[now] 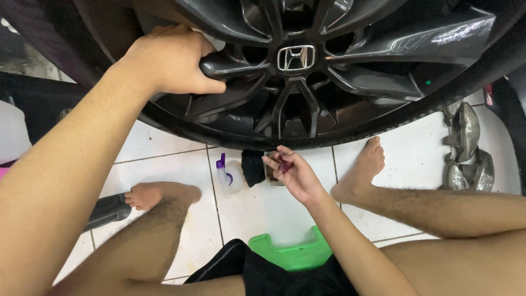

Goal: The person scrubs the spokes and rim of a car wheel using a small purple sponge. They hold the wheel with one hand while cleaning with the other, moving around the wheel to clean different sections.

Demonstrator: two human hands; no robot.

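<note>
gripping a wheel spoke (pixel 230 66), left hand (pixel 170 60); right hand (pixel 293 172) pinches small dark thing (pixel 285 164) above spray bottle (pixel 226 175).

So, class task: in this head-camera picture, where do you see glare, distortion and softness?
Head view: bright glare streaks the glossy dark alloy wheel on its upper right spoke; wide-angle distortion swells the left forearm at the frame edge and bows the tyre; the small dark item in the right hand is slightly soft; white floor tiles are evenly lit.

wheel (pixel 307 71): top cut by frame edge | white cloth (pixel 215 41): mostly hidden under left hand (pixel 167 60) | small dark item (pixel 285 164) in right hand (pixel 293 172): too small to identify | green stool (pixel 290 252): partly hidden
</note>
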